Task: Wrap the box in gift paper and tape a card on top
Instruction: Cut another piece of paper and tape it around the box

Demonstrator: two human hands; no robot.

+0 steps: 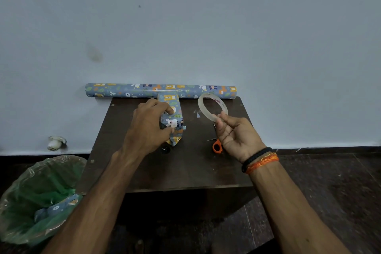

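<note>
One small box (pixel 172 117), already covered in blue animal-print gift paper, lies on the dark table (pixel 185 167) under the left hand (pixel 146 128), whose curled fingers (pixel 165 108) grip its top and side — apparently pinning the folds so they cannot spring open. Just below those fingers a pointed end flap (pixel 175 140) juts out loose, probably the next spot to seal. To the right of them, well apart from the box, the right hand (pixel 237 134) pinches a ring of clear tape (pixel 212 107) between thumb and fingertips, raised above the table — held ready, it seems, for pulling a strip. Beneath that hand peeps an orange scissors handle (pixel 217 146). Beyond both sets of fingers the paper roll (pixel 160 90) rests along the wall. No card is visible.
</note>
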